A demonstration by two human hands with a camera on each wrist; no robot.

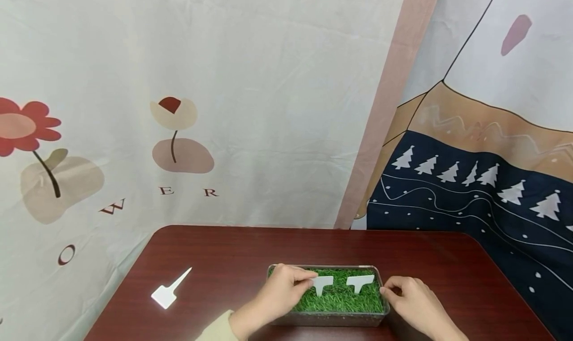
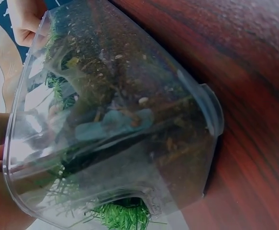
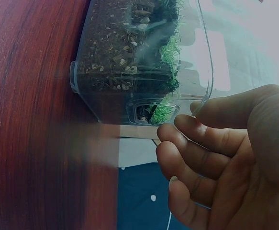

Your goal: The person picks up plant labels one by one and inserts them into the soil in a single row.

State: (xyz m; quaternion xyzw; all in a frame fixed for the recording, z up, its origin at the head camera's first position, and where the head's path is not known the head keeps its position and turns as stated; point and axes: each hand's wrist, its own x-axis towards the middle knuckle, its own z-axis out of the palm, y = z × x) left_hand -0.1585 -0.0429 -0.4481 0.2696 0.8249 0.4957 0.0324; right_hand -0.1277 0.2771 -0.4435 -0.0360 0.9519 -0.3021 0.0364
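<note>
The left white label [image 1: 324,283], stuck in the grass [image 1: 331,301] of the clear box [image 1: 331,320], is pinched by the left hand [image 1: 283,289]; its right rim is pinched by the curled right hand [image 1: 414,301]. A second label [image 1: 359,282] is stuck nearby; a third label [image 1: 165,296] is laid on the tabletop [image 1: 219,266].

My bare left hand [image 1: 283,292] reaches in from the lower left, back of the hand showing, thumb and forefinger brought together in a pinch pointing right. My bare right hand [image 1: 414,301] angles in from the lower right, thumb tip near the forefinger's, the other fingers loosely bent alongside.
</note>
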